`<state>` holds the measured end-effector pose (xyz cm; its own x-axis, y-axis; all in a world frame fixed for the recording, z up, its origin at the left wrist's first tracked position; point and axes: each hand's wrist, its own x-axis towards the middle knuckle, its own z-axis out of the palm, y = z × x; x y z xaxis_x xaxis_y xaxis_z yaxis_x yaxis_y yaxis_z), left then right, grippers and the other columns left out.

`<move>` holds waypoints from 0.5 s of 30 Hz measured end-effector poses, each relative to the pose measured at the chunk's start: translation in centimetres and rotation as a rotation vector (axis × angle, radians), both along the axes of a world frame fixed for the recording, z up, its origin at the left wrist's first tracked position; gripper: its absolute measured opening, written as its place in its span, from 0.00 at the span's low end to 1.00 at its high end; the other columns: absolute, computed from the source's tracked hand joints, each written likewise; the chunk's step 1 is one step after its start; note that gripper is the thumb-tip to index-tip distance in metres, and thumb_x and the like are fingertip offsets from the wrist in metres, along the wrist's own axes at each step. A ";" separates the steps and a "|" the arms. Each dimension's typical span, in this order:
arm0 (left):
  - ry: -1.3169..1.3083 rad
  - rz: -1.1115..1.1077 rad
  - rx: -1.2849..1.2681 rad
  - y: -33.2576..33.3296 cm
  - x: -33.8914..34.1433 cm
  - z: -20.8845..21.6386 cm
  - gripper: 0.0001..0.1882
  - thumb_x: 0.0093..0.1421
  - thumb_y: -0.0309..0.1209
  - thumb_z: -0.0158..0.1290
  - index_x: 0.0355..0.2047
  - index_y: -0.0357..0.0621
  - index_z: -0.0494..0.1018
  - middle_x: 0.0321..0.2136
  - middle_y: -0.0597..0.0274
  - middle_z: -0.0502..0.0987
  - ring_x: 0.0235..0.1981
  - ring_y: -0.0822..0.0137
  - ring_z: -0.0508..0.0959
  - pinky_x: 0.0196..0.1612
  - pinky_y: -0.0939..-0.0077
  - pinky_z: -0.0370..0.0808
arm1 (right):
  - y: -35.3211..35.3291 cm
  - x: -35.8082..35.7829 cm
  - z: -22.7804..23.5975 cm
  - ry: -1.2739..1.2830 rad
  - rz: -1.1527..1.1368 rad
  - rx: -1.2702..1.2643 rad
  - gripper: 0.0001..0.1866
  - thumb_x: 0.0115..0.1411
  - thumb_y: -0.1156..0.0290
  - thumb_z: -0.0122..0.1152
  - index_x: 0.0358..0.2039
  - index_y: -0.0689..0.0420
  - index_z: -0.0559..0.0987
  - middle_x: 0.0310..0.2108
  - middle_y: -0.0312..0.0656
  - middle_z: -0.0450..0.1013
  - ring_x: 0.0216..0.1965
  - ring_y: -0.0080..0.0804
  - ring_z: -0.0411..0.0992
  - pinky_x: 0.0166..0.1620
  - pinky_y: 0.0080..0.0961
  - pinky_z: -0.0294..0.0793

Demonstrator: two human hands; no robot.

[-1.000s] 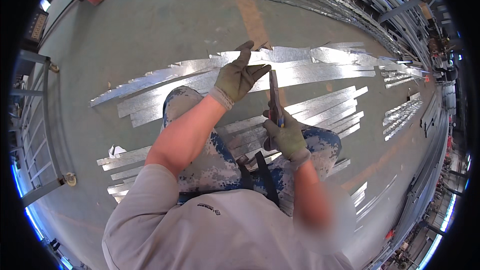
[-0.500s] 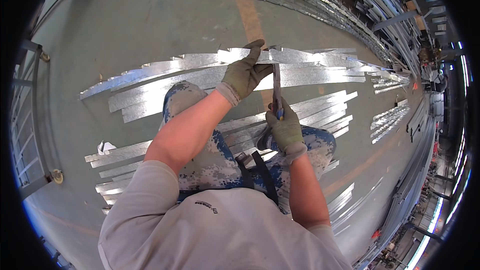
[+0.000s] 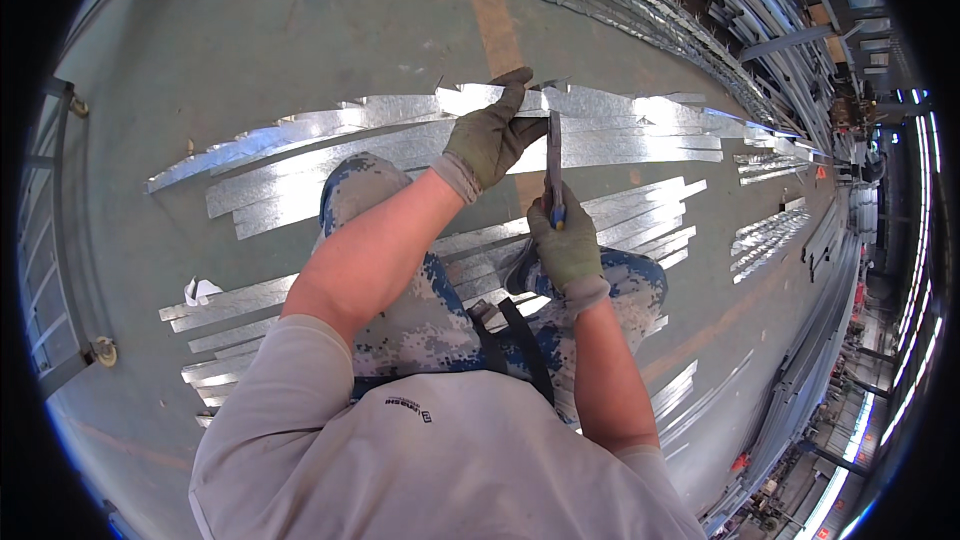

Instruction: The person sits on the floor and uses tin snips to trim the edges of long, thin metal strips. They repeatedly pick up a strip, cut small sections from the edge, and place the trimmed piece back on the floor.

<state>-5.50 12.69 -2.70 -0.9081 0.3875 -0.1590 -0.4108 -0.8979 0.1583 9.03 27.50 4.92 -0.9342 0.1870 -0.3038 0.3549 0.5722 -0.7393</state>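
Observation:
My left hand (image 3: 486, 145), in a grey-green work glove, grips the edge of a long shiny sheet-metal strip (image 3: 390, 107) with notches and small upturned tabs along its far edge. In my right hand (image 3: 566, 250), also gloved, is a pair of metal snips (image 3: 555, 155) with a blue-and-yellow part by the grip. The fingers wrap round the handles. The snips' dark, long jaws point away from me, and their tip meets the strip's near edge just right of my left hand. Whether the jaws are apart is too small to tell.
More flat metal strips (image 3: 300, 190) lie under the held one, and others (image 3: 630, 220) lie beside and beneath my knees. Bundled metal lengths (image 3: 600, 0) sit at far right. A wheeled metal frame (image 3: 60, 240) stands left. A white scrap (image 3: 201, 291) rests on the strips.
The snips and my right hand have shifted slightly away from me, and the tip now sits higher against the strip. My left hand keeps its grip. The whole view has moved a little.

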 end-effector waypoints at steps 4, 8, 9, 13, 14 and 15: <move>0.015 0.012 -0.016 0.0 0.2 0.3 0.21 0.85 0.34 0.52 0.72 0.41 0.69 0.63 0.42 0.83 0.58 0.45 0.89 0.62 0.48 0.92 | -0.4 -0.1 0.1 0.005 -0.024 0.002 0.28 0.72 0.64 0.69 0.69 0.58 0.79 0.40 0.42 0.81 0.36 0.31 0.79 0.45 0.33 0.81; -0.015 0.018 -0.055 -0.3 0.3 0.5 0.20 0.85 0.34 0.51 0.71 0.40 0.69 0.63 0.41 0.83 0.58 0.47 0.89 0.61 0.50 0.94 | -0.6 0.0 1.4 -0.147 -0.113 -0.462 0.32 0.69 0.68 0.70 0.72 0.60 0.77 0.35 0.33 0.76 0.31 0.21 0.73 0.35 0.26 0.75; -0.025 0.016 -0.060 -0.2 0.3 0.6 0.20 0.85 0.34 0.51 0.71 0.40 0.70 0.63 0.41 0.83 0.58 0.47 0.89 0.61 0.50 0.94 | -0.3 0.0 1.4 -0.161 -0.118 -0.511 0.32 0.68 0.69 0.70 0.72 0.61 0.77 0.35 0.31 0.75 0.30 0.19 0.72 0.33 0.25 0.73; -0.058 0.011 -0.072 0.0 0.4 0.8 0.20 0.85 0.34 0.51 0.71 0.40 0.69 0.63 0.41 0.83 0.58 0.47 0.89 0.62 0.50 0.94 | -0.2 -0.2 0.1 -0.171 -0.149 -0.447 0.34 0.65 0.70 0.70 0.72 0.61 0.77 0.32 0.30 0.74 0.28 0.17 0.70 0.30 0.22 0.70; -0.070 0.007 -0.073 0.1 0.3 0.8 0.20 0.85 0.34 0.51 0.71 0.40 0.70 0.63 0.41 0.83 0.58 0.48 0.89 0.61 0.50 0.94 | -0.4 -0.2 -0.1 -0.169 -0.159 -0.432 0.34 0.65 0.71 0.69 0.71 0.61 0.77 0.32 0.30 0.74 0.27 0.17 0.70 0.30 0.22 0.70; -0.081 0.001 -0.075 0.1 0.2 1.1 0.20 0.85 0.34 0.51 0.71 0.40 0.70 0.63 0.42 0.83 0.58 0.48 0.89 0.61 0.50 0.94 | -0.7 -0.4 -0.2 -0.167 -0.169 -0.419 0.33 0.64 0.71 0.69 0.71 0.61 0.77 0.31 0.30 0.74 0.27 0.17 0.70 0.30 0.22 0.70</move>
